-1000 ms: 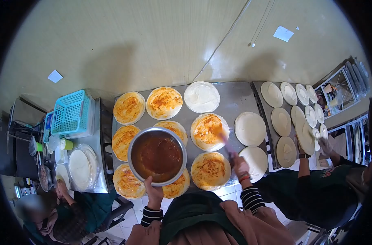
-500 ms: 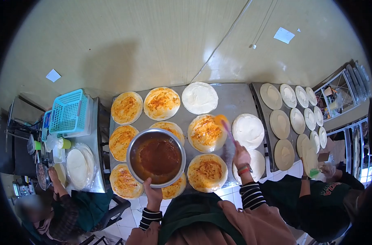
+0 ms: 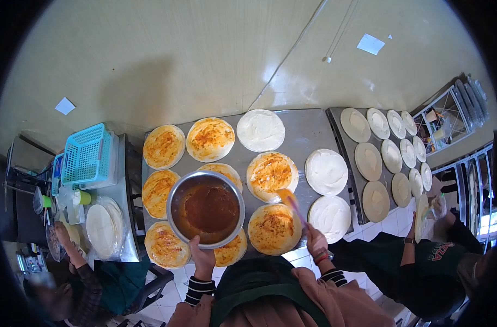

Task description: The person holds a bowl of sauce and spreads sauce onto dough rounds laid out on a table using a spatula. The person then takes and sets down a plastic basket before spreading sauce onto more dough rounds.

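Note:
My left hand (image 3: 203, 257) grips the near rim of a steel bowl (image 3: 175, 205) of reddish-brown sauce (image 3: 211, 210), holding it above the flatbreads at left. In my closed right hand (image 3: 316, 243) is a spatula (image 3: 294, 204) with a purple-pink handle and an orange-coated head, slightly blurred. Its head is over the gap between a sauced round (image 3: 272, 175) and the nearer sauced round (image 3: 274, 230); contact is unclear. Right of it lie two rounds with white spread only, the far one (image 3: 326, 171) and the near one (image 3: 330, 216). The bowl partly hides two sauced rounds.
The metal table (image 3: 305, 128) meets the wall at the back. A second table with several pale rounds (image 3: 370, 162) adjoins at right, where a co-worker (image 3: 417, 272) holds one. At left are a turquoise basket (image 3: 87, 155), stacked flatbreads (image 3: 100, 229) and another person (image 3: 79, 278).
My right hand has drawn the spatula down and slightly left, off the middle sauced round toward its near edge. My left hand and the bowl barely shifted. The co-worker at right lifted a round upright.

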A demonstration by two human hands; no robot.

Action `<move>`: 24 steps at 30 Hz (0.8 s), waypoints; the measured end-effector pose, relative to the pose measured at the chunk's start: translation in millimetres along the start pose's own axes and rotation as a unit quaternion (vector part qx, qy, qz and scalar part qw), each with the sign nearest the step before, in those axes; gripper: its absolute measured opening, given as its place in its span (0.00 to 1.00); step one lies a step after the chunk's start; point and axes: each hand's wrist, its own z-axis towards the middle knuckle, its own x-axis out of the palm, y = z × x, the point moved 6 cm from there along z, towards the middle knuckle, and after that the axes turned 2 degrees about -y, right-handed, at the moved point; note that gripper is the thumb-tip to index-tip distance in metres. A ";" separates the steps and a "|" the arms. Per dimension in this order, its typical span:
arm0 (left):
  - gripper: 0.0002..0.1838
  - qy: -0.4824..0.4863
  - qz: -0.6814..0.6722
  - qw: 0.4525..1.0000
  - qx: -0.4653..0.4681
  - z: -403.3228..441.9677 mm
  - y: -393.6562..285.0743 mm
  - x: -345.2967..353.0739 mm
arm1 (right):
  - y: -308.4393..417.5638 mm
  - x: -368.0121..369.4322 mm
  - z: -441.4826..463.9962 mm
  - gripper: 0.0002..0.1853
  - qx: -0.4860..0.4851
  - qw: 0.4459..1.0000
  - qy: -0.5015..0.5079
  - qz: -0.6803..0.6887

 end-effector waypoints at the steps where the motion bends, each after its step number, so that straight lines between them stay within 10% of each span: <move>1: 0.22 0.002 0.001 1.000 -0.003 6.0 8.2 -11.4 | 10.6 -1.8 -8.1 0.14 -0.014 0.999 -0.014 0.031; 3: 0.22 0.060 0.408 0.863 0.292 3.0 -7.7 -10.4 | 20.8 -2.9 0.7 0.14 -0.004 0.999 -0.032 0.031; 4: 0.22 0.064 0.410 0.862 0.291 3.4 -9.6 -9.3 | 24.1 -5.9 8.1 0.14 0.003 0.998 -0.050 0.030; 6: 0.22 0.042 -0.012 0.999 0.004 4.2 -7.5 13.0 | 16.7 6.8 11.7 0.15 0.015 0.999 -0.044 0.010; 19: 0.25 0.099 0.017 0.995 -0.009 6.0 -24.1 -8.3 | 35.9 9.8 6.8 0.15 -0.024 0.999 -0.032 -0.019; 24: 0.25 0.084 0.006 0.996 -0.023 3.8 -33.7 -20.0 | -24.0 -23.5 -20.7 0.14 0.097 0.991 -0.076 -0.046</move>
